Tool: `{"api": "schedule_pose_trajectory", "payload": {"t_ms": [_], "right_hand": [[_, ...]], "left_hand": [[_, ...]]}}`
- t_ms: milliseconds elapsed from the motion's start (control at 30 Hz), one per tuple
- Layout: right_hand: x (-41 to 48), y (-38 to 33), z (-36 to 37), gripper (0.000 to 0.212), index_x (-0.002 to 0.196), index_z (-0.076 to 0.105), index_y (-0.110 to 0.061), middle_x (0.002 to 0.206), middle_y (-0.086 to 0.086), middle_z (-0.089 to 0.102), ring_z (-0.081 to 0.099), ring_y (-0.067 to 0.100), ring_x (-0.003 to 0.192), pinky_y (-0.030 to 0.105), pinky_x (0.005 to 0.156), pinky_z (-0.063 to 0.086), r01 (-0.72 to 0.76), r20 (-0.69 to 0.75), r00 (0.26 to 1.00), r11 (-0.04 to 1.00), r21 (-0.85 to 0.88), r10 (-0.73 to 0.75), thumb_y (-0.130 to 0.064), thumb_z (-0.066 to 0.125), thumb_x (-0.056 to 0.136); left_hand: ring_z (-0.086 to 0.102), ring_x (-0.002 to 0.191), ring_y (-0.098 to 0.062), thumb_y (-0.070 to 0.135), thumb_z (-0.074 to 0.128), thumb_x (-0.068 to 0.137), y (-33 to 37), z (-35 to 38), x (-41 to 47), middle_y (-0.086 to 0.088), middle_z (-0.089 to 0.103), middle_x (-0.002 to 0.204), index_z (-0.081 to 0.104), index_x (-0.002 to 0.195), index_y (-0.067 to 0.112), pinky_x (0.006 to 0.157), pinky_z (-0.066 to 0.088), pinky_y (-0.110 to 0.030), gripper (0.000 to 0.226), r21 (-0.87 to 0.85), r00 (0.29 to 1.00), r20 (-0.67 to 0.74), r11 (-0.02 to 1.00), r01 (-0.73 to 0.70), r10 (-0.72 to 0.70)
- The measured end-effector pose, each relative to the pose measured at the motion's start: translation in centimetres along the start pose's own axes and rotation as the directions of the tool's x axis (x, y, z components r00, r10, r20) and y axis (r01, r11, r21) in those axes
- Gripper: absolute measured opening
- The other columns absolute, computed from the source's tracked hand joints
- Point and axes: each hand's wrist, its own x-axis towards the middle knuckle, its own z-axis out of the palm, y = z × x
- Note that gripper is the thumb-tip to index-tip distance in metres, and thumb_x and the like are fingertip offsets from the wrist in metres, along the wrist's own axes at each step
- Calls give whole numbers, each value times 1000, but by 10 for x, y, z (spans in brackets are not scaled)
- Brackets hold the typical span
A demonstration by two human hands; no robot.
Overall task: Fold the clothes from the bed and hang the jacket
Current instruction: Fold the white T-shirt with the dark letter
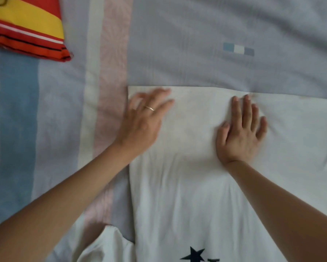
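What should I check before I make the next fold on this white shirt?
1. Palms flat, left hand and right hand on the white shirt: ok.
2. Straight far edge: ok.
3. Smooth cloth: not ok, creases near the right hand.
4. Tucked-in sleeve: not ok, it sticks out at the near left.
5. Folded red and yellow garment clear of the shirt: ok.
6. Shirt's right side: cannot tell, out of frame.

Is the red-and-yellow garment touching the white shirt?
No, the red-and-yellow garment lies at the top left, with bare bedsheet between it and the white shirt.
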Motion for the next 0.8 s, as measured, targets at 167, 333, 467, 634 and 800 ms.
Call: {"api": "schedule_pose_trajectory", "payload": {"t_ms": [167,333,467,634,800], "right_hand": [[0,0,2,64,150,25,-27,158,3,21,20,24,144,42,116,7,2,7,1000,1000,5,-2,-36,30,86],[-2,2,2,65,150,26,-26,158,3,20,20,24,144,43,116,7,20,2,1000,1000,8,-20,-37,31,86],[-2,2,-2,67,151,22,-27,160,2,16,17,23,145,45,116,6,17,20,1000,1000,17,-17,-39,27,85],[-3,-1,-11,65,153,11,-28,161,1,5,8,21,148,44,118,0,34,162,986,999,42,-41,-41,25,90],[-56,122,-48,62,152,12,-34,160,-5,8,8,17,148,36,119,-1,235,232,947,972,-25,-223,-49,12,92]], "left_hand": [[14,146,-27,47,33,91,-27,19,-21,1,13,159,16,152,23,114,11,-60,68,307,937,331,952,8,-115],[7,147,-28,48,28,90,-38,23,-10,0,7,160,11,153,23,111,8,-66,70,342,929,314,936,80,-194],[-1,147,-28,51,21,93,-40,22,-9,0,-2,161,1,152,25,109,2,-70,67,364,910,340,926,105,-236],[-5,144,-42,43,29,93,48,6,-26,-12,-3,160,5,153,20,109,-10,-63,68,297,924,210,922,250,-318],[6,144,-43,45,26,93,198,34,-129,-7,9,160,18,151,22,111,1,-63,63,138,957,286,990,8,-48]]}}
